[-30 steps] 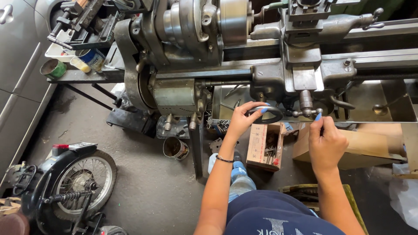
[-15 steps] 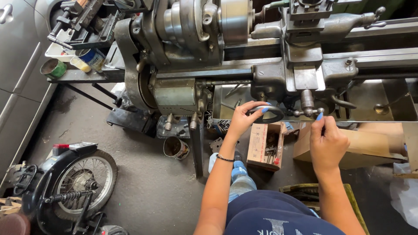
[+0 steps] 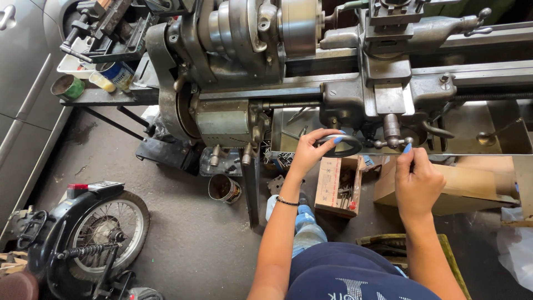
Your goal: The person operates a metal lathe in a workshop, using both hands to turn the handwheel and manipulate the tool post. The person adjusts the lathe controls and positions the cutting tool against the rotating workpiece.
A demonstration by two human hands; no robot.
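I stand at a large grey metal lathe [image 3: 311, 66]. My left hand [image 3: 311, 153] grips the rim of its dark round handwheel [image 3: 343, 145] on the carriage front. My right hand [image 3: 416, 183] is closed around the small crank handle [image 3: 395, 142] just right of that wheel, fingers pinched at its tip. The chuck [image 3: 294, 22] sits above, at the top of the view.
An open cardboard box of metal parts [image 3: 338, 186] and a larger brown box [image 3: 472, 186] stand on the floor under the lathe. A tin can [image 3: 225, 189] sits further left. A small motorbike's rear wheel [image 3: 105, 233] is at lower left. A shelf with cans and tools [image 3: 94, 78] is at upper left.
Both hands stay on the handwheel and crank; the right hand has shifted very slightly. Nothing else has moved.
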